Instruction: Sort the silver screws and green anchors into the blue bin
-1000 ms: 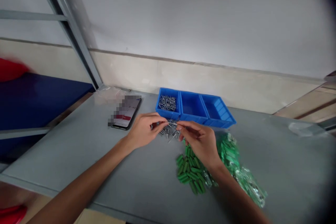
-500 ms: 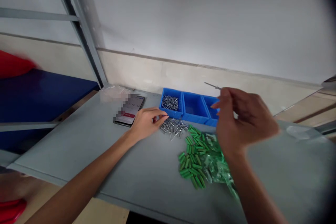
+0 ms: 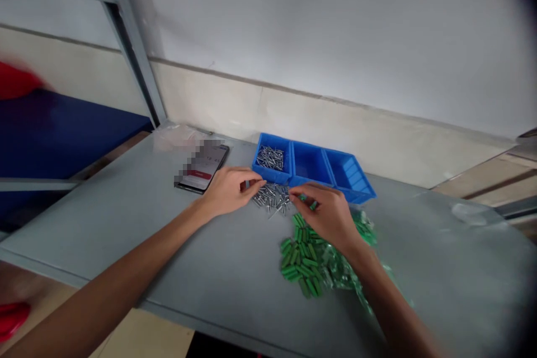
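Near the left edge of a loose pile of metal pop rivets (image 3: 272, 200), my left hand (image 3: 230, 190) is closed in a pinch; whatever lies between its fingertips is too small to make out. My right hand (image 3: 327, 210) pinches over the pile's right side, facing the left hand. A thin rivet (image 3: 278, 184) seems to stick out leftward from its fingertips, though it blends with the pile. Below the right hand lie small green plastic plugs (image 3: 302, 260), some partly covered by the wrist. Behind both hands stands a blue three-part bin (image 3: 308, 158), with rivets (image 3: 271, 158) in its left compartment.
A phone (image 3: 201, 170) lies on the grey table (image 3: 201, 274) left of the bin, beside crumpled clear plastic (image 3: 174, 139). A clear bag (image 3: 342, 271) with green pieces sits under my right forearm. A metal frame post (image 3: 134, 39) rises at the left, and a wall backs the table.
My right hand has come down and left from in front of the bin's right end, where it held up a rivet, to the rivet pile. My left hand stays pinched beside the pile.
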The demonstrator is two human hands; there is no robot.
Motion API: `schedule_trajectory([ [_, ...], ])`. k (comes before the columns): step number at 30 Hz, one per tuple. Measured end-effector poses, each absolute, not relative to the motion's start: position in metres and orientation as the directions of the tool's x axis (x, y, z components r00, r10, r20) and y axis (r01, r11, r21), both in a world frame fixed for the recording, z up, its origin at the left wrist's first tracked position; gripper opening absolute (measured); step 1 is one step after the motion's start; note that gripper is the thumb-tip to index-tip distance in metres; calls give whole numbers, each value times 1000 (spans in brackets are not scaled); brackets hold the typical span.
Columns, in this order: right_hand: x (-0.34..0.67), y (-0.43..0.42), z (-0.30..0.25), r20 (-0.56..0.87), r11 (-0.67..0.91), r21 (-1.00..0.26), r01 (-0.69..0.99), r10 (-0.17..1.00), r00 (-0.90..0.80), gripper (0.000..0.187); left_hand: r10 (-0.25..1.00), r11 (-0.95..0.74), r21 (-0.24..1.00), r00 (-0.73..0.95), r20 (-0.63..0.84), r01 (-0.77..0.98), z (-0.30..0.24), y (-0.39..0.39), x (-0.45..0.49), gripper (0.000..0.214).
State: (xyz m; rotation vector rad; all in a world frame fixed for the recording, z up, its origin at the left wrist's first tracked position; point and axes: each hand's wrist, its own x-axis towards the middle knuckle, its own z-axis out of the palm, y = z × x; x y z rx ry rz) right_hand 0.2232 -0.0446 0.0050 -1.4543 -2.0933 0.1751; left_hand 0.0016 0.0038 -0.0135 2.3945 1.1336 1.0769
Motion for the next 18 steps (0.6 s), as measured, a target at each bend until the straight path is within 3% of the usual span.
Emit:
schedule_trajectory([
  [7,218,-48,-2,185,421,-184,888,902,-389,26,693,-718,519,552,465,464,-11,-12,11,20],
  [12,216,-50,-2,162,445,-202,872,894,-419,22,635,-748,498,691,346,438,-12,-16,14,15],
  [18,218,-51,3,87,457,-232,859,889,-449,12,603,-782,394,746,282,483,-15,-17,15,13],
])
